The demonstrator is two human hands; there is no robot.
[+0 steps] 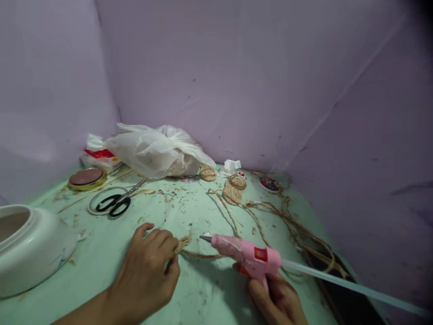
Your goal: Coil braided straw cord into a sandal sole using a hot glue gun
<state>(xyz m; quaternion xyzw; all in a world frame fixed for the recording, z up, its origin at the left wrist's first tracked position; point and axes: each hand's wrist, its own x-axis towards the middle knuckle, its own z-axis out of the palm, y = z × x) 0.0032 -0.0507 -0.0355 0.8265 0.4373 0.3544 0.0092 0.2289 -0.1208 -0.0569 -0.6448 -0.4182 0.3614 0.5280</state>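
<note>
In the lower middle of the head view, my left hand (150, 264) pinches a small folded piece of braided jute rope (183, 244). A tail of the rope runs right, passing behind the glue gun. My right hand (275, 300) is wrapped around the handle of a pink hot glue gun (248, 255). Its metal nozzle points left, a short gap from the jute in my left hand. A long translucent glue stick (345, 283) sticks out of the gun's back toward the lower right.
A white round pot (37, 253) stands at left. Behind lie black-handled scissors (118, 201), a round tin (87, 177) and a white plastic bag (162, 151). Coiled jute pieces (234, 188) sit mid-back, and loose jute strands (297, 230) trail along the table's right edge. Purple walls enclose the table.
</note>
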